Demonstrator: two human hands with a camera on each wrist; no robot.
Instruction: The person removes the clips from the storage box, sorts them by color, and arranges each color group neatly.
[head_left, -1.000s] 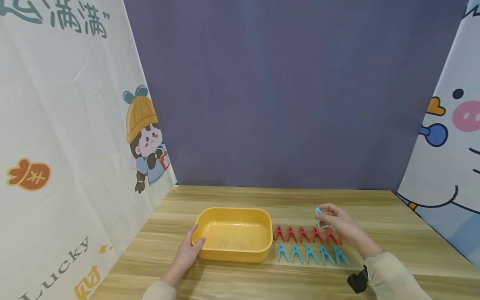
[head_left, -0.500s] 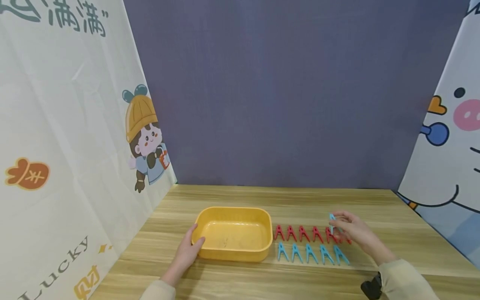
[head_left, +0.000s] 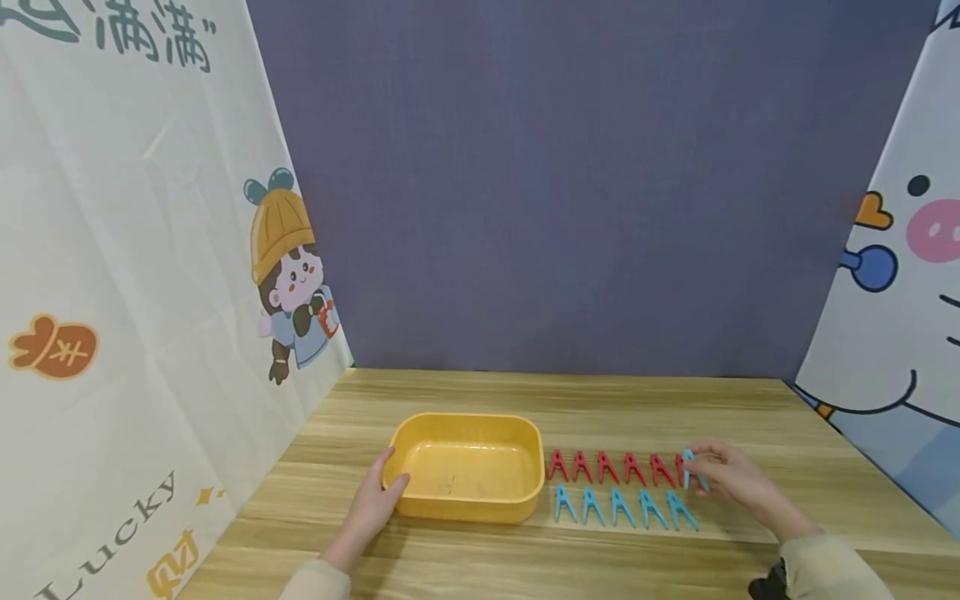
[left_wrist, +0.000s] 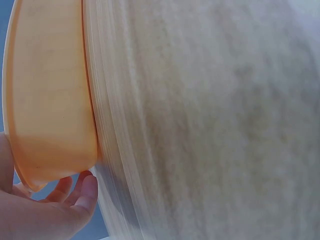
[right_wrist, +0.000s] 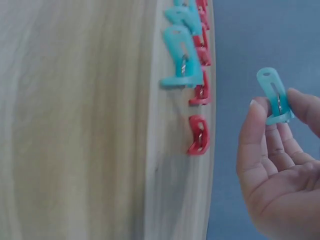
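A yellow plastic basin (head_left: 467, 511) sits on the table, and my left hand (head_left: 372, 502) grips its left end, thumb over the rim and fingers along the outer wall. In the left wrist view the fingertips curl by the lower corner of the basin (left_wrist: 52, 100). My right hand (head_left: 733, 479) pinches a light blue clothespin (right_wrist: 273, 95) between thumb and fingers, raised above the table. In the head view it overlaps the right end of a row of red clothespins (head_left: 606, 467), partly hiding the last one. A row of light blue clothespins (head_left: 619, 507) lies in front of the red row.
Both rows lie right of the basin on a wood-grain table (head_left: 600, 567). A dark blue-grey cloth (head_left: 570, 183) hangs behind the table. Printed white sheets stand at the left (head_left: 172, 250) and right (head_left: 870, 333).
My right hand has moved right and nearer to me with the blue clothespin, from behind the red row to its right end. My left hand stays on the basin.
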